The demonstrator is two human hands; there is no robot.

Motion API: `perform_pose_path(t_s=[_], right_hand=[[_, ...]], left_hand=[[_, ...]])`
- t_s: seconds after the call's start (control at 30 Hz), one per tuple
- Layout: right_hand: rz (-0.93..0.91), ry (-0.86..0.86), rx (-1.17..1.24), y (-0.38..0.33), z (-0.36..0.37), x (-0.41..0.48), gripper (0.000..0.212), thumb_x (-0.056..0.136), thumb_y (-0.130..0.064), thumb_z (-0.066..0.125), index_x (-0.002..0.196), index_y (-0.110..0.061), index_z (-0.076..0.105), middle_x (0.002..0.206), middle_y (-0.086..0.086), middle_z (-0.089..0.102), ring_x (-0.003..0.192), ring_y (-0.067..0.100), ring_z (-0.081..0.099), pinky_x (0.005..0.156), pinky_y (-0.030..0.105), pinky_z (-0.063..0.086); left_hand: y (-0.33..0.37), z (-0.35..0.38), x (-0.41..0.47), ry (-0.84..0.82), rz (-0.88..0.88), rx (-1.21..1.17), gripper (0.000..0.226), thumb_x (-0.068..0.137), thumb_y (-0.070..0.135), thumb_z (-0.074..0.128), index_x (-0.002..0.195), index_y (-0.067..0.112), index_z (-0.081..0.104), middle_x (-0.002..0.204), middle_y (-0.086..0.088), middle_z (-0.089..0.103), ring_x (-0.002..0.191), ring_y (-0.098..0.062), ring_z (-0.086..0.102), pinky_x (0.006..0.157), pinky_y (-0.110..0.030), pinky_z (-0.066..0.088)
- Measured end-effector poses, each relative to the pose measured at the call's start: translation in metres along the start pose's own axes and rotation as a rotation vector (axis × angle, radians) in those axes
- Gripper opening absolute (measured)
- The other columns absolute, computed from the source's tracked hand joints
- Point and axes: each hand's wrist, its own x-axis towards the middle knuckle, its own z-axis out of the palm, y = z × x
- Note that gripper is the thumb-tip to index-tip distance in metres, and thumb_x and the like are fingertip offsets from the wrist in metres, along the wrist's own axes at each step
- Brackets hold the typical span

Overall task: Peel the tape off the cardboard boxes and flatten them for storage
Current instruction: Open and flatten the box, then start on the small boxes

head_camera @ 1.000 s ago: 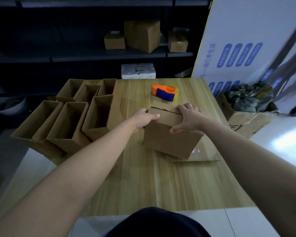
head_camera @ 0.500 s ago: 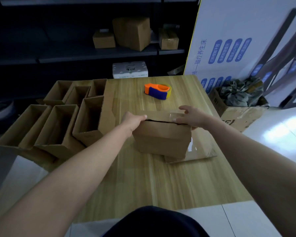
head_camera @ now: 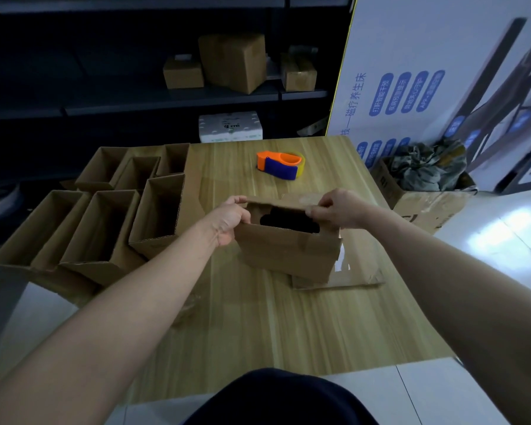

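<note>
A small brown cardboard box (head_camera: 288, 253) stands in the middle of the wooden table (head_camera: 258, 317), its top partly open onto a dark inside. My left hand (head_camera: 229, 219) grips the box's left top edge. My right hand (head_camera: 334, 210) pinches the far top flap, where a strip of clear tape (head_camera: 308, 199) shows. Under the box's right side lies a flat cardboard piece (head_camera: 350, 279) bearing clear tape.
Several open empty boxes (head_camera: 105, 222) crowd the table's left side. An orange and blue tape dispenser (head_camera: 281, 165) sits at the far middle. On the floor to the right is a carton (head_camera: 423, 207) stuffed with crumpled material. Dark shelves with boxes (head_camera: 232, 62) stand behind.
The box's top flaps have come apart, showing a dark gap. My right hand moved from pressing on the top to pinching the far flap. My left hand stayed at the left edge.
</note>
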Motion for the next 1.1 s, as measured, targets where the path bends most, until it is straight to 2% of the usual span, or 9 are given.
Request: perform_pose_path(t_s=[0.07,0.17,0.3,0.43,0.67,0.77,0.83,0.93,1.1], right_hand=[[0.008,0.027,0.043,-0.008,-0.007,-0.003,0.055,0.094,-0.056,0.041,0.092,-0.006,0.064,0.086,0.011,0.061,0.078,0.024,0.060,0.069,0.035,0.051],[-0.025,0.056,-0.001,-0.015,-0.011,-0.005,0.050,0.099,-0.049,0.036,0.085,-0.007,0.062,0.080,0.009,0.056,0.074,0.023,0.056,0.063,0.031,0.044],[-0.052,0.094,0.015,-0.017,-0.010,-0.007,0.042,0.100,-0.044,0.039,0.067,-0.019,0.048,0.069,0.000,0.046,0.061,0.014,0.045,0.053,0.024,0.034],[-0.100,0.138,0.006,-0.025,-0.012,-0.010,0.041,0.100,-0.041,0.040,0.072,-0.014,0.054,0.071,0.001,0.046,0.063,0.015,0.045,0.053,0.024,0.033],[-0.131,0.181,-0.008,-0.034,-0.011,-0.010,0.038,0.100,-0.041,0.041,0.082,-0.013,0.059,0.076,0.002,0.050,0.071,0.017,0.049,0.057,0.025,0.036],[-0.099,0.237,0.022,-0.034,-0.012,-0.011,0.037,0.099,-0.042,0.042,0.074,-0.017,0.053,0.070,0.000,0.047,0.066,0.016,0.046,0.052,0.023,0.031],[-0.082,0.296,0.039,-0.035,-0.012,-0.010,0.037,0.097,-0.045,0.044,0.084,-0.013,0.057,0.073,0.002,0.051,0.069,0.018,0.051,0.052,0.023,0.036],[-0.036,0.370,0.098,-0.041,-0.014,-0.008,0.043,0.095,-0.050,0.046,0.102,-0.010,0.058,0.090,0.009,0.060,0.080,0.022,0.058,0.065,0.032,0.050],[0.031,0.382,0.263,-0.040,-0.013,-0.007,0.063,0.086,-0.042,0.066,0.131,-0.008,0.038,0.126,0.013,0.050,0.107,0.026,0.053,0.082,0.035,0.048]], left_hand=[[0.002,-0.002,-0.002,-0.048,-0.021,0.020,0.064,0.079,-0.018,0.042,0.131,0.017,0.048,0.118,-0.020,0.051,0.079,-0.024,0.055,0.058,-0.033,0.048],[0.007,-0.004,-0.003,-0.022,-0.065,0.073,0.062,0.081,-0.012,0.055,0.134,0.017,0.041,0.113,-0.019,0.054,0.085,-0.025,0.058,0.064,-0.034,0.051],[0.018,-0.006,-0.004,0.060,-0.150,0.316,0.032,0.081,0.014,0.072,0.109,0.005,0.060,0.105,-0.013,0.064,0.085,-0.020,0.060,0.074,-0.033,0.051],[0.026,0.000,-0.001,0.157,-0.156,0.557,0.036,0.080,0.036,0.073,0.093,0.007,0.056,0.081,-0.008,0.057,0.074,-0.021,0.056,0.069,-0.031,0.049],[0.025,0.003,0.005,0.234,0.064,0.904,0.041,0.079,0.035,0.072,0.110,0.011,0.058,0.100,-0.008,0.061,0.092,-0.024,0.060,0.080,-0.036,0.054],[0.023,0.002,0.003,0.290,0.158,0.904,0.031,0.078,0.035,0.073,0.094,0.013,0.058,0.093,-0.006,0.061,0.087,-0.022,0.060,0.073,-0.033,0.052],[0.021,0.001,0.003,0.342,0.196,0.849,0.029,0.079,0.035,0.073,0.088,0.012,0.058,0.086,-0.005,0.060,0.081,-0.021,0.059,0.065,-0.029,0.047],[0.017,-0.001,0.003,0.401,0.243,0.725,0.027,0.081,0.034,0.070,0.090,0.010,0.062,0.086,-0.005,0.063,0.080,-0.020,0.062,0.067,-0.031,0.049],[0.020,-0.011,-0.002,0.400,0.299,0.401,0.026,0.089,0.024,0.062,0.078,0.000,0.067,0.075,-0.013,0.063,0.072,-0.024,0.062,0.067,-0.030,0.047]])
